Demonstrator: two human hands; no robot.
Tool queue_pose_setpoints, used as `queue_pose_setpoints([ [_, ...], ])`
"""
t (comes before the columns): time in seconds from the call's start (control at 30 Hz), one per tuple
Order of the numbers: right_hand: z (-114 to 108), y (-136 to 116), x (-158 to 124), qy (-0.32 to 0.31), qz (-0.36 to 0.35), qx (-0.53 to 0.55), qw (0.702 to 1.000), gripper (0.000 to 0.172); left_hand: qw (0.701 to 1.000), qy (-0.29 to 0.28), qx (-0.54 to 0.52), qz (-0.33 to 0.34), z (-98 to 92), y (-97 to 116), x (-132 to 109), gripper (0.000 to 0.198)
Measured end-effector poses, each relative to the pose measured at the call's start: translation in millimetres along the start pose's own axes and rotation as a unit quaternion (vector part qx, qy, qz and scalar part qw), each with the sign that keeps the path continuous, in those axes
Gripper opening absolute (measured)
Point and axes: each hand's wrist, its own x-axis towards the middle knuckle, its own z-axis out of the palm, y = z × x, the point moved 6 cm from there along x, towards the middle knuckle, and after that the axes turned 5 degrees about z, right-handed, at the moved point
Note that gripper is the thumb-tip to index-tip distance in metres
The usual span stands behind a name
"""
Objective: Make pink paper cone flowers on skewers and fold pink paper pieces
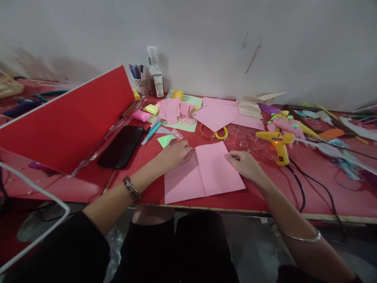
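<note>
A pink sheet of paper (219,169) with a crease down its middle lies unfolded near the front edge of the red table. Over its upper left part rests my left hand (179,154), fingers curled down near the crease. My right hand (242,163) pinches the sheet's upper right edge between thumb and curled fingers. Scissors (221,133) with red and yellow handles lie just beyond the sheet, their blades hidden under another pink sheet (217,112). To the right of my right hand, a yellow glue gun (278,145) shows a small orange light.
At left stand a red board (73,118) and a black phone (121,146). Cut pink strips (172,110), a pen cup (141,83) and a bottle (156,78) are at the back. Black cables (300,188) run over the front edge; craft scraps (332,133) clutter the right.
</note>
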Motion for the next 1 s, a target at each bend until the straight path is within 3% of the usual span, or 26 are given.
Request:
queue_pose_setpoints([
  [0.43,6,-4,-23,0.024,0.032,-0.082,0.996,0.036,0.999,0.001,0.021,-0.042,3.1,5,1,0.031],
  [0.8,10,-2,-29,0.061,0.036,-0.143,0.987,0.032,0.992,-0.034,0.122,-0.02,7.9,16,2,0.026],
  [1.0,9,2,-32,0.072,0.039,-0.158,0.984,0.032,0.992,-0.015,0.126,-0.026,8.2,19,1,0.027],
])
